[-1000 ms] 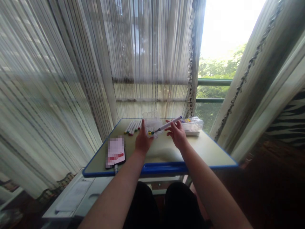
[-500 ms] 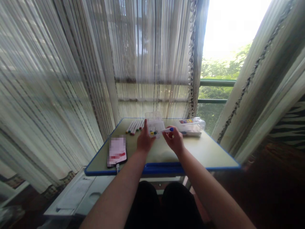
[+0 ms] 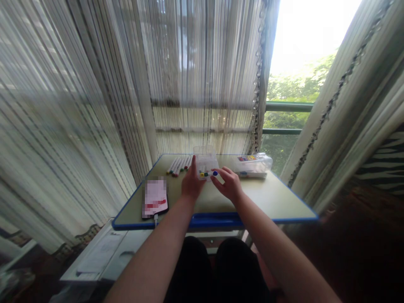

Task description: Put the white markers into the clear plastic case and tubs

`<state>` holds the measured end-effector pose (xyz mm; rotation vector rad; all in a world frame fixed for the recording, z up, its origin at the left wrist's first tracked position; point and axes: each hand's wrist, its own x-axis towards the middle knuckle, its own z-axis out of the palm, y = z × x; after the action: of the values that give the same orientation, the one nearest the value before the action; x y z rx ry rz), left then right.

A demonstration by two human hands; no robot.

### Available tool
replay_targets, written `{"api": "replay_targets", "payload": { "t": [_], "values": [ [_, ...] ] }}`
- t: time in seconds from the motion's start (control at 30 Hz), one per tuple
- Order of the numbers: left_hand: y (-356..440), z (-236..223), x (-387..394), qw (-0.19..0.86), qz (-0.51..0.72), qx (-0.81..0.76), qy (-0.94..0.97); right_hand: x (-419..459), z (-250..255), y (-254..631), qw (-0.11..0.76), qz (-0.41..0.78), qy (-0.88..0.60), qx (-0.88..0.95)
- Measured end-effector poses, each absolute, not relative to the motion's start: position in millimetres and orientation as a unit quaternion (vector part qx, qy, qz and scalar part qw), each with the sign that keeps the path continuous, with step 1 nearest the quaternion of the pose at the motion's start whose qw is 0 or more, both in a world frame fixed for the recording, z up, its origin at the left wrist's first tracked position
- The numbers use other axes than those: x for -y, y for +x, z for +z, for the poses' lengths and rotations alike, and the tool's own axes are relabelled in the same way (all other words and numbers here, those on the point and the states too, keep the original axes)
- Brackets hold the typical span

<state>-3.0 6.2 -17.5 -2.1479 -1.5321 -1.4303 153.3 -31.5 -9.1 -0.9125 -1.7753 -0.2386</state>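
A blue-ended marker (image 3: 215, 173) sits in the open clear case (image 3: 207, 162).

Left hand (image 3: 191, 184) partly hidden, seemingly by case (image 3: 207, 162)

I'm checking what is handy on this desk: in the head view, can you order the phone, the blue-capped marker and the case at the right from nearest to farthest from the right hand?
From the right hand:
1. Blue-capped marker: at its fingertips.
2. Case: to its right, farther back.
3. Phone: on the table's left side.
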Motion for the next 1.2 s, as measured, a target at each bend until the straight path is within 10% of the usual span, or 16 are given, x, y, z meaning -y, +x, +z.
{"api": "replay_targets", "payload": {
  "t": [1.2],
  "values": [
    [-2.2,-17.1,-7.8,0.069,-0.461,0.512,-0.722,31.2,-6.8,151.7,0.534,-0.056,-0.393,0.747]
  ]
}}
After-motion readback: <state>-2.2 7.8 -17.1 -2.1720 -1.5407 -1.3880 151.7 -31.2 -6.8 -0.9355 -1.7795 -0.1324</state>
